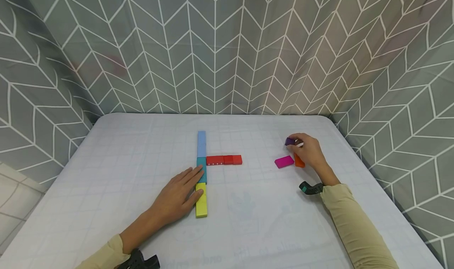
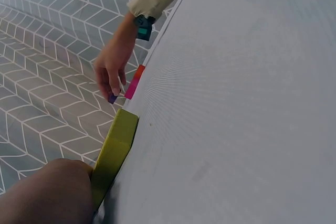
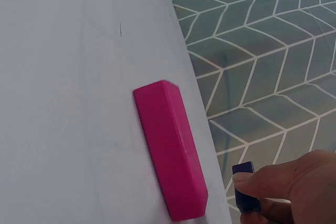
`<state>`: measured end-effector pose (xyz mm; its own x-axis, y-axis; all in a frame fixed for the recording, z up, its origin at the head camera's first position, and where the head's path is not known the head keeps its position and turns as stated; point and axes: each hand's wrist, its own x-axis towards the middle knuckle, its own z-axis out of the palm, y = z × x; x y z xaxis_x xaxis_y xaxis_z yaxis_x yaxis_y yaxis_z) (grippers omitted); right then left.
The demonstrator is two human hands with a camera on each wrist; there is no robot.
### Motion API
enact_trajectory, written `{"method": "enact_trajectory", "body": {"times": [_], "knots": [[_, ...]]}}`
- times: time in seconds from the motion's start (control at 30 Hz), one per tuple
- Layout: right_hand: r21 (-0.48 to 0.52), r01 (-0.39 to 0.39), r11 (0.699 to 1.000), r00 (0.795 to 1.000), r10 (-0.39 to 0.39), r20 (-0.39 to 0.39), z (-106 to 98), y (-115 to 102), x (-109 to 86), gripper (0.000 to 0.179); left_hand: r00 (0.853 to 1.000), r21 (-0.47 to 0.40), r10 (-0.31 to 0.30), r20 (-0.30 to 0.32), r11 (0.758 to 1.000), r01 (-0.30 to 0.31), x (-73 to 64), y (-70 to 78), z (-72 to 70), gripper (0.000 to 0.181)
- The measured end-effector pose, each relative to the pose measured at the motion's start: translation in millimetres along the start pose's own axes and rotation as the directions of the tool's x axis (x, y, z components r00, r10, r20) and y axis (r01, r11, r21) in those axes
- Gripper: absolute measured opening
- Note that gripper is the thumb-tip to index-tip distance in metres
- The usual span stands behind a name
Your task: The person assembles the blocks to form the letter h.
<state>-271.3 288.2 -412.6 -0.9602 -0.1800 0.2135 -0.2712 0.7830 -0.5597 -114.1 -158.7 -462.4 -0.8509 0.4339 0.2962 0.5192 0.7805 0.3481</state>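
Note:
My right hand (image 1: 306, 149) pinches a small dark purple block (image 1: 289, 141) between thumb and fingers, above the right part of the table. Just below it lie a magenta block (image 1: 284, 162) and an orange block (image 1: 299, 161), the latter partly hidden by the hand. My left hand (image 1: 179, 194) rests with extended fingers on a column of blocks: the fingertips touch the teal block (image 1: 202, 174), the thumb the yellow block (image 1: 201, 206). A light blue block (image 1: 201, 143) tops the column. A row of red blocks (image 1: 227, 160) runs rightward from the teal block's upper end.
The white table (image 1: 255, 221) is covered with a faintly gridded cloth. Grey curtains (image 1: 227, 48) with white chevron lines surround its back and sides. A dark wrist device (image 1: 310, 188) sits by my right cuff, another (image 1: 139, 260) by my left cuff.

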Motion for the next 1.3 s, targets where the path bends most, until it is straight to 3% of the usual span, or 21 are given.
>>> {"method": "enact_trajectory", "body": {"times": [0.8,1.3], "knots": [[0.064,0.111,0.992,0.993,-0.109,-0.035,4,-29,-2.9,0.036,1.0,0.001,0.002,0.002,1.0,-0.002,-0.4,-0.1,-0.6,0.064],[0.081,0.127,0.989,0.992,-0.126,-0.012,9,-42,-4.9,0.037,1.0,0.001,-0.003,0.011,1.0,0.003,-0.3,0.7,-1.6,0.064]]}}
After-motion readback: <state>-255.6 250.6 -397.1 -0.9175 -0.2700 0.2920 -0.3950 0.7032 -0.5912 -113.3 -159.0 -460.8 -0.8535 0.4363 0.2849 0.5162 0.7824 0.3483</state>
